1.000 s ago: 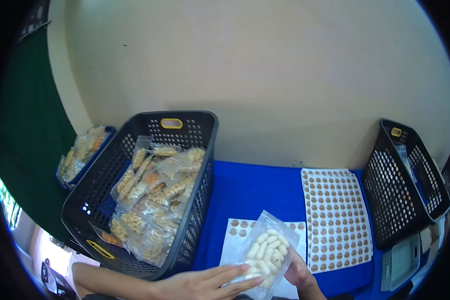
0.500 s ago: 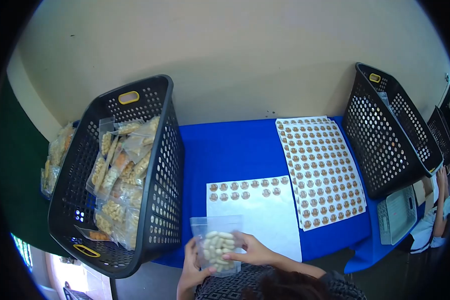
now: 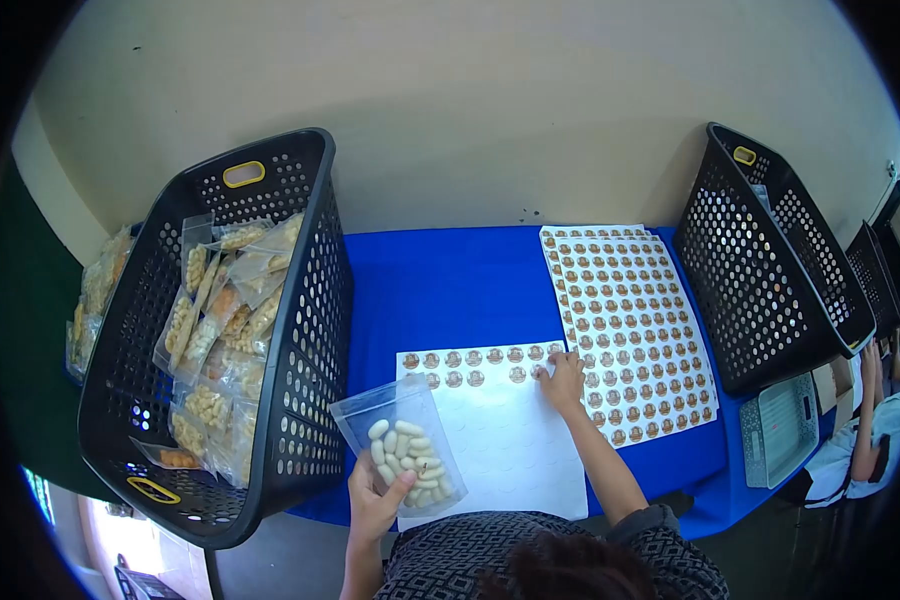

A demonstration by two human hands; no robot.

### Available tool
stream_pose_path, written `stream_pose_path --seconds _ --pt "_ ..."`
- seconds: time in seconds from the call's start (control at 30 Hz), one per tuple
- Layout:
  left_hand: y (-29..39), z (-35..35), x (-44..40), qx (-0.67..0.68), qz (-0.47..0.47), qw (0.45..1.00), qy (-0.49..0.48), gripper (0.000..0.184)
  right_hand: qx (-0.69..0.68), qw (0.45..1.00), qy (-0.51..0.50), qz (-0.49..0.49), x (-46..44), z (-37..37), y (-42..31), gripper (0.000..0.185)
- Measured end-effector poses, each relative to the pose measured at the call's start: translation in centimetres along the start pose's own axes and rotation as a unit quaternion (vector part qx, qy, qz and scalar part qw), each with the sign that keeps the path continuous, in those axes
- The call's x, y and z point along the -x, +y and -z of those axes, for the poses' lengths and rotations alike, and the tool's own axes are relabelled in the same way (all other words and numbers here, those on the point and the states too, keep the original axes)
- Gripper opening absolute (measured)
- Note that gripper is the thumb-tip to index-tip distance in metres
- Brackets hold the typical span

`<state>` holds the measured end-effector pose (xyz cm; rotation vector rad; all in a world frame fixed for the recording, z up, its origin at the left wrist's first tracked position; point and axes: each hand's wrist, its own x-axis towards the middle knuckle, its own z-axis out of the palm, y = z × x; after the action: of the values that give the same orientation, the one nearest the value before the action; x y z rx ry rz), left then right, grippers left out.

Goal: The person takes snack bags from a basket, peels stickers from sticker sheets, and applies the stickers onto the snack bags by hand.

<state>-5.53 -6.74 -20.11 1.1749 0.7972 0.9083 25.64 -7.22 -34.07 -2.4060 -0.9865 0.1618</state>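
My left hand (image 3: 378, 498) grips a clear zip bag (image 3: 410, 450) of white, oval pieces by its lower left side, thumb across the front. The bag tilts to the left over the near edge of a mostly bare white sticker sheet (image 3: 500, 440). My right hand (image 3: 562, 385) is at the upper right of this sheet, with bent fingers pinched at the last round brown sticker (image 3: 541, 372) of the second row. The fingers partly cover that sticker, so how far it is lifted cannot be seen.
A black basket (image 3: 315, 330) of filled bags stands on the left, with more bags (image 3: 100, 290) behind it. Full sticker sheets (image 3: 630, 330) lie on the blue cloth (image 3: 450, 285). To the right are another black basket (image 3: 750, 290), a grey tray (image 3: 778, 430) and another person's arm (image 3: 863, 425).
My right hand has let go of the bag and moved up and right to the stickers. The left hand has shifted slightly left, still holding the bag, which is now tilted.
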Motion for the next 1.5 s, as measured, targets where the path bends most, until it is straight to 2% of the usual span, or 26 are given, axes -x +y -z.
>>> stream_pose_path --seconds 0.23,0.33,0.4,0.43,0.5,0.53,0.57,0.63,0.67,0.73,0.77,0.83,0.9,0.97,1.0,1.1,1.13,1.33,1.43,1.5 --pt "3.6 0.4 2.4 -0.095 0.000 0.996 0.002 0.043 0.007 0.999 0.034 0.012 -0.1 -0.5 0.4 0.014" --pt "4.8 1.1 5.1 -0.112 0.029 0.993 0.025 0.051 0.004 0.999 0.035 0.001 0.1 -0.3 0.1 0.009" --pt "5.2 1.1 6.3 -0.170 0.073 0.981 0.065 0.040 0.011 0.999 0.044 -0.003 0.0 -0.8 0.3 0.007" --pt "4.6 1.2 6.6 -0.171 0.074 0.980 0.064 0.040 0.019 0.998 0.055 -0.002 -0.1 -1.0 0.5 0.006" --pt "2.5 1.3 6.8 -0.082 0.027 0.991 0.101 0.033 0.023 0.998 0.060 0.001 -0.4 -1.1 0.7 0.006" --pt "1.9 1.2 5.6 -0.010 -0.004 0.999 0.046 0.052 0.025 0.997 0.068 0.004 -0.3 -1.4 0.5 0.005" --pt "1.4 0.3 5.1 0.031 0.013 0.996 0.078 0.054 0.021 0.998 0.065 -0.001 -0.1 -1.9 0.6 0.005" --pt "-1.0 0.9 3.1 -0.058 -0.009 0.997 0.048 0.055 0.078 0.988 0.120 0.061 -0.4 -2.6 1.2 0.003" --pt "-1.3 0.8 2.7 -0.056 -0.008 0.997 0.046 0.055 0.069 0.990 0.107 0.054 -0.5 -2.7 1.3 0.003" --pt "-0.3 -0.5 0.4 -0.013 -0.041 0.998 -0.049 0.057 0.057 0.993 0.101 0.030 -0.4 -2.1 0.8 0.004" --pt "0.6 -1.2 -0.5 -0.012 -0.044 0.998 -0.052 0.057 0.042 0.995 0.093 0.007 -0.3 -1.8 0.5 0.005" --pt "2.4 -2.3 -1.5 0.082 -0.082 0.985 -0.126 0.055 0.028 0.996 0.088 -0.002 -0.2 -1.4 0.5 0.007" --pt "2.8 -1.8 -2.2 0.074 -0.096 0.983 -0.141 0.055 0.024 0.997 0.072 0.003 -0.3 -1.2 0.6 0.008" --pt "2.7 -1.3 -2.8 0.053 -0.158 0.972 -0.163 0.056 0.026 0.998 0.063 0.001 -0.4 -1.1 0.4 0.009" --pt "3.2 -1.6 -3.2 0.088 -0.141 0.969 -0.181 0.056 0.029 0.998 0.054 -0.002 -0.4 -1.1 0.3 0.009" --pt "3.8 -2.0 -3.7 0.091 -0.131 0.970 -0.182 0.055 0.040 0.999 0.033 -0.012 -0.6 -0.9 0.1 0.011" --pt "4.4 -2.5 -3.2 0.081 -0.053 0.988 -0.124 0.065 0.040 0.999 0.035 -0.013 -0.6 -0.9 0.1 0.011" --pt "4.7 -2.0 -3.5 0.051 -0.101 0.991 -0.077 0.063 0.102 0.991 0.084 0.029 -1.2 -2.8 0.8 0.014" --pt "4.7 -1.1 -3.3 0.027 -0.107 0.992 -0.053 0.064 0.135 0.986 0.094 0.040 -1.6 -2.7 1.2 0.009" --pt "4.8 0.2 -3.2 0.033 -0.119 0.990 -0.073 0.060 0.063 0.992 0.031 0.103 -2.0 -1.6 1.4 0.007"
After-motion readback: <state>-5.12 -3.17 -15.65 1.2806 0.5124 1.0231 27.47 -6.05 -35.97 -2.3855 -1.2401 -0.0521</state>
